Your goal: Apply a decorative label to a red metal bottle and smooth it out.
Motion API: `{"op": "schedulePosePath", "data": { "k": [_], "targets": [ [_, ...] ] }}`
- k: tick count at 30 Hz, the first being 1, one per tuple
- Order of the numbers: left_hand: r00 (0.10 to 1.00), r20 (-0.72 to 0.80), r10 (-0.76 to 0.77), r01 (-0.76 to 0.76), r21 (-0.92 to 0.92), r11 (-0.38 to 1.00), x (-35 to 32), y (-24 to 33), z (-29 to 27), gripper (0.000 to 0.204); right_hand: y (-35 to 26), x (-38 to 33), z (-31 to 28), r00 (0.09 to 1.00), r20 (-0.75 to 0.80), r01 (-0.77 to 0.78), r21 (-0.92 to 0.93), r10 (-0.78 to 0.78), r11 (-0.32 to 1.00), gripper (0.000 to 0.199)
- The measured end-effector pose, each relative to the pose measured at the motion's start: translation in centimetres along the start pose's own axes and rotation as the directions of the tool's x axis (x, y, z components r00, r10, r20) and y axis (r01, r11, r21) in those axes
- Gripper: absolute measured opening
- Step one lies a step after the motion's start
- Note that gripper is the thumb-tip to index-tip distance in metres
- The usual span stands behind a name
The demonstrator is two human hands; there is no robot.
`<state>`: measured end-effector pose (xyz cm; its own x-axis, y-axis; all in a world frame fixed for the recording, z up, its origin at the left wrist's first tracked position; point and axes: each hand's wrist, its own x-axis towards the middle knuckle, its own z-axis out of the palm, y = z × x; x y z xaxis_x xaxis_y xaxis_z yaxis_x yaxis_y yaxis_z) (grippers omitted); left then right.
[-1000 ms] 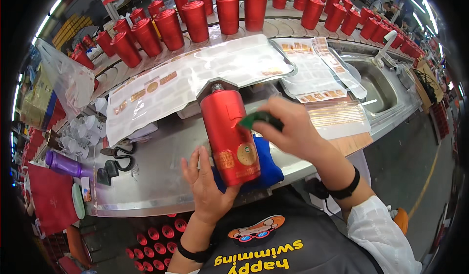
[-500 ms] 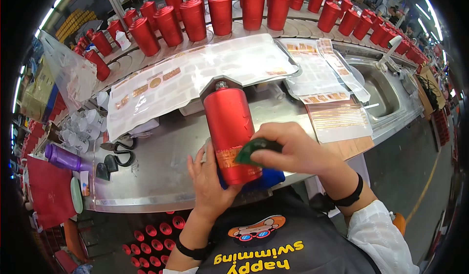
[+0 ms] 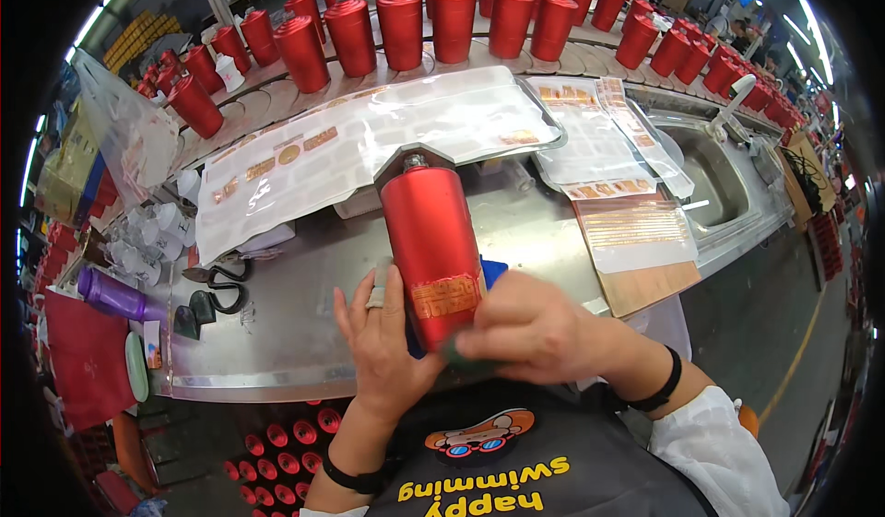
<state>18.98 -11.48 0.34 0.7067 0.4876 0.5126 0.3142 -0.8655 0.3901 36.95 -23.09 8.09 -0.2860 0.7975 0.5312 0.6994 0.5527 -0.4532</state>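
A red bottle [image 3: 427,231] lies tilted on the bench, its neck in a dark angular holder [image 3: 391,166] and its base toward me. A gold patterned band [image 3: 444,298] runs round its lower part. My left hand [image 3: 380,346] cups the base from the left, its fingers extended along the side. My right hand [image 3: 544,333], blurred, is closed on a dark green scraper [image 3: 461,353] at the lower right of the base, below the band. Most of the scraper is hidden by the fingers. Blue cloth [image 3: 493,270] shows beneath the bottle.
Beyond the bottle lie clear sheets with gold decals [image 3: 304,153]. Several red bottles [image 3: 403,29] stand on the conveyor [image 3: 433,67] behind. A sink [image 3: 714,176] is at right; dark green pieces [image 3: 194,314] and a purple bottle [image 3: 111,294] are at left.
My right hand has moved the scraper down from the gold band to the bottle's base, so more of the band shows. The bottles on the conveyor have shifted.
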Motion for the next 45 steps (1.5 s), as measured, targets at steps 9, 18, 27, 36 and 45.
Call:
{"op": "schedulePosePath", "data": {
  "k": [9, 18, 27, 36, 45],
  "targets": [
    [1.000, -0.026, -0.009, 0.008, -0.024, 1.000, 0.2, 0.5, -0.3, 0.094, -0.3, 1.0, 0.0, 0.999, -0.034, 0.009, -0.018, -0.010, 1.000, 0.028],
    [0.996, -0.086, 0.000, -0.003, -0.045, 0.999, 0.5, 0.9, -0.3, 0.090, -0.1, 1.7, -0.1, 0.993, -0.069, -0.109, -0.331, 0.091, 0.937, 0.021],
    [0.997, -0.080, 0.008, -0.013, -0.056, 0.998, 0.6, 0.9, -0.5, 0.092, -0.8, 1.9, 0.2, 0.999, 0.039, 0.023, -0.163, -0.016, 0.986, 0.022],
    [0.991, -0.123, 0.049, -0.053, -0.029, 0.998, 0.0, 1.9, -0.4, 0.084, -0.5, 0.7, -0.4, 0.967, -0.107, -0.228, 0.050, 0.232, 0.972, 0.025],
    [0.975, -0.169, 0.145, -0.143, 0.026, 0.989, 0.3, 2.4, 0.0, 0.070, 1.0, -2.4, 2.8, 0.558, -0.262, -0.539, 0.607, 0.787, 0.584, 0.022]
  ]
}}
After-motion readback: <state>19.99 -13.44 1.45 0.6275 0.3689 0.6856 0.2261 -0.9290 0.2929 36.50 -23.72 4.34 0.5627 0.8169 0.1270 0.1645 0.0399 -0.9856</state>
